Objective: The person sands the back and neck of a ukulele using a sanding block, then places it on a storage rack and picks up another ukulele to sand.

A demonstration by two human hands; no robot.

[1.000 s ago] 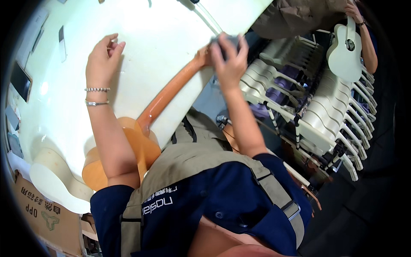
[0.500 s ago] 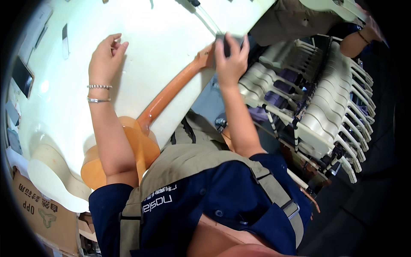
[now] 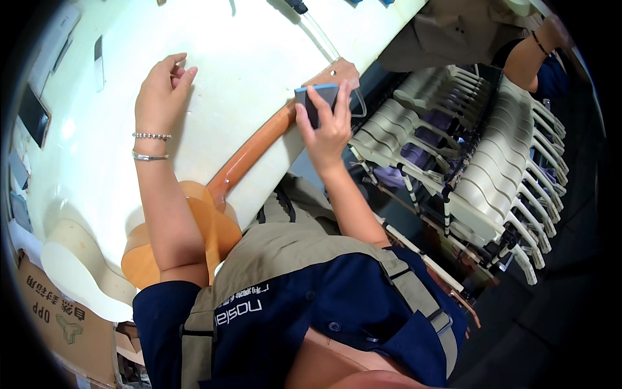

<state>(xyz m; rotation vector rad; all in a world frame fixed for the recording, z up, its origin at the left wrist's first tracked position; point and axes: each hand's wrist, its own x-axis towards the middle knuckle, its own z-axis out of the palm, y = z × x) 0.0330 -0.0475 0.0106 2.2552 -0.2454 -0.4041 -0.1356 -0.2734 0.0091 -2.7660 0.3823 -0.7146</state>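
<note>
A small wooden guitar lies across the white table, its orange body (image 3: 217, 223) under my left forearm and its brown neck (image 3: 256, 150) running up and right to a pale brown headstock (image 3: 330, 74). My right hand (image 3: 329, 133) grips a dark grey sanding block (image 3: 312, 107) with a blue edge, against the neck just below the headstock. Whether the block's face touches the wood is hidden. Left of the neck, my left hand (image 3: 163, 92) is held over the table, thumb and fingers loosely bent and apart, nothing in it.
A black-handled tool (image 3: 297, 6) with a thin shaft lies beyond the headstock. To the right stands a rack of white guitar bodies (image 3: 489, 155); another person's arm (image 3: 528, 61) is behind it. At left are a white guitar body (image 3: 74, 259), a phone (image 3: 34, 115) and a cardboard box (image 3: 65, 318).
My right hand has drawn the sanding block from the headstock down and left onto the neck, uncovering the headstock. My left hand has barely moved. The other person's arm has shifted.
</note>
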